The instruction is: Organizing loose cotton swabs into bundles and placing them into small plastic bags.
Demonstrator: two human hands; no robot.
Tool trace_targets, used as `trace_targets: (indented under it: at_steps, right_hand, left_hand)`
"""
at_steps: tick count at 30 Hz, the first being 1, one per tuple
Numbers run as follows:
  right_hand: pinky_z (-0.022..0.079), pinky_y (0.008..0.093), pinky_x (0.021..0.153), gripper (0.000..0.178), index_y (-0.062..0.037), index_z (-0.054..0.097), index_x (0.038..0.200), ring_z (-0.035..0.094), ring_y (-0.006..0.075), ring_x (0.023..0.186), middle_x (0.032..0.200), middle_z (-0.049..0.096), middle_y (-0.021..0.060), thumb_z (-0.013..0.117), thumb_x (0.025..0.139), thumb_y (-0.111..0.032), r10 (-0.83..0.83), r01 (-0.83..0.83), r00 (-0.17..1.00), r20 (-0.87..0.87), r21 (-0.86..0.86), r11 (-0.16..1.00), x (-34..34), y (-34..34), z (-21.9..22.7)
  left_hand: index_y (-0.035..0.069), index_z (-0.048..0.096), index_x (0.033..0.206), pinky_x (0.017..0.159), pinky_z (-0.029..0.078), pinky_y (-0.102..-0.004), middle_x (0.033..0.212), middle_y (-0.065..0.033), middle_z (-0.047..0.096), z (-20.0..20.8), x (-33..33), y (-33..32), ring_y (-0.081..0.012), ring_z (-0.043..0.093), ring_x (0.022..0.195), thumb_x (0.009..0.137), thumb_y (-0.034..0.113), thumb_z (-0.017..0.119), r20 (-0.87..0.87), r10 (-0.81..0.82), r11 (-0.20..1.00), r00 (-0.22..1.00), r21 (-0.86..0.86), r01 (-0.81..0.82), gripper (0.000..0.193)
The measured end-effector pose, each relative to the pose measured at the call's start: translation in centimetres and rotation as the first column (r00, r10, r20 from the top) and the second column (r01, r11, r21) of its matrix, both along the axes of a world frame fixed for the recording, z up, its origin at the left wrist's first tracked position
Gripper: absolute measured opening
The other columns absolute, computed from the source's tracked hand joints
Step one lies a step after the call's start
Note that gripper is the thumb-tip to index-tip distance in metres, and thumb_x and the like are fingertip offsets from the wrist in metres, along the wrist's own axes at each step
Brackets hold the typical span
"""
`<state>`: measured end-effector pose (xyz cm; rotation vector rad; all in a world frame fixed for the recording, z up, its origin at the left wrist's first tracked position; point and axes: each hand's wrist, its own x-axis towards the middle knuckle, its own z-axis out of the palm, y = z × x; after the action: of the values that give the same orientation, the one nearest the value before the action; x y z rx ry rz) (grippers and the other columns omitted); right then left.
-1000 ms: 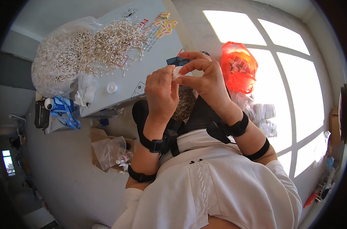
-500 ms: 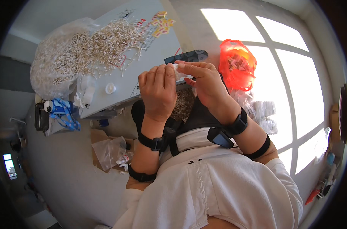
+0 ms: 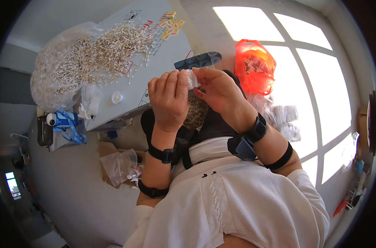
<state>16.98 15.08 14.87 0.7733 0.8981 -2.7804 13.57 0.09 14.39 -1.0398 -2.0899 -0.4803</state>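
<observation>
Between my hands, over the table's near edge, is a small clear plastic packet (image 3: 192, 79) with white contents that look like cotton swab tips. My left hand (image 3: 168, 97) is closed round its left side, the back of the hand hiding most of it. My right hand (image 3: 226, 91) pinches its right edge between thumb and fingers. Beyond them, a large heap of loose cotton swabs (image 3: 123, 47) spreads over the table (image 3: 132, 93), spilling from a big clear bag (image 3: 41, 82). More swabs (image 3: 196, 113) show below my hands, near my lap; their holder is hidden.
Small yellow-and-white cards (image 3: 171, 28) and a dark patterned strip (image 3: 198, 60) lie on the table beside a round white tub (image 3: 117, 97). A red plastic bag (image 3: 256, 68) stands at right, clear packets (image 3: 285, 115) below it. An open cardboard box (image 3: 109, 165) sits on the floor.
My right hand has turned slightly and its fingers have shifted on the packet, so more of the packet shows between my hands. The left hand keeps its grip.
</observation>
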Motion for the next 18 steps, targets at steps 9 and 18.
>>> trace_targets:
  at_steps: [9, 18]
  right_hand:
    - [0.038, 0.0356, 0.082, 0.007, -0.0079, 0.069, 0.084, 0.056, 0.0121, 0.087, 0.087, 0.065, 0.0003, 0.071, 0.078, -0.012, -0.009, 0.009, 1.000, 0.004, -0.019, 1.000, 0.0, -0.3, 0.5]
    - [0.040, 0.0338, 0.078, 0.012, -0.0052, 0.069, 0.087, 0.058, 0.0125, 0.093, 0.090, 0.067, 0.0024, 0.069, 0.080, -0.015, 0.007, -0.007, 1.000, -0.027, 0.021, 1.000, 0.1, 0.6, 1.0]
  left_hand:
    - [0.000, 0.067, 0.109, 0.085, 0.046, -0.0410, 0.104, -0.0115, 0.067, 0.1, -0.1, 0.2, -0.0275, 0.064, 0.097, 0.071, -0.003, 0.069, -0.012, -0.024, 1.000, 1.000, -0.019, 0.024, 0.038]
    - [0.001, 0.066, 0.109, 0.086, 0.046, -0.0403, 0.103, -0.0110, 0.068, -0.5, -0.4, -0.3, -0.0286, 0.065, 0.096, 0.071, -0.004, 0.070, 0.037, -0.018, 0.999, 0.999, 0.031, 0.017, 0.038]
